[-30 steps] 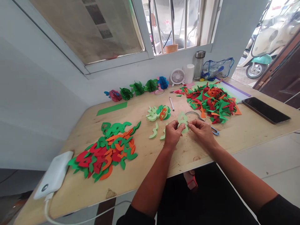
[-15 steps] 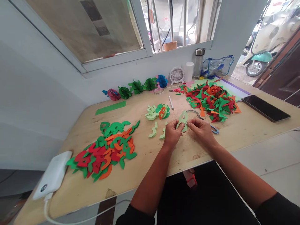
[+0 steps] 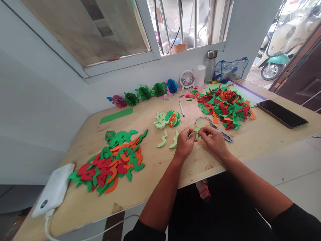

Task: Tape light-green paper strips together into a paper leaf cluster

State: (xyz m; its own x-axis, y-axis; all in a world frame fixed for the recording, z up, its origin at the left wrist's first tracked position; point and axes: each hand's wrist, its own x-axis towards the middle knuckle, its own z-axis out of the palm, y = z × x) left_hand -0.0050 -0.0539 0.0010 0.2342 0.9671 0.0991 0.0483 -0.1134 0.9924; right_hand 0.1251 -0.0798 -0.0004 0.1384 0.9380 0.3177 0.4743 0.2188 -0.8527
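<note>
Between my two hands is a light green paper cutout (image 3: 197, 129), held above the front of the wooden table. My left hand (image 3: 186, 140) pinches its left side between thumb and fingers. On the other side, the fingertips of my right hand (image 3: 212, 138) are closed on its edge. Fingers cover part of the paper. Curved light green paper pieces (image 3: 162, 139) lie to the left of my left hand. Under and beyond my right hand rests a pair of scissors (image 3: 223, 133) with blue handles. A white pen (image 3: 181, 109) lies farther back.
At the left spreads a pile of green, red and orange cutouts (image 3: 112, 164); at the right, a heap of paper scraps (image 3: 225, 106). A phone (image 3: 282, 113), a white power bank (image 3: 54, 190), a small fan (image 3: 187, 79) and paper flowers (image 3: 144, 93) also occupy the table.
The light green cutout has been turned in my fingers and shows a narrower outline. More of the scissors is visible. My hands stay nearly in place, and the view has shifted slightly.
</note>
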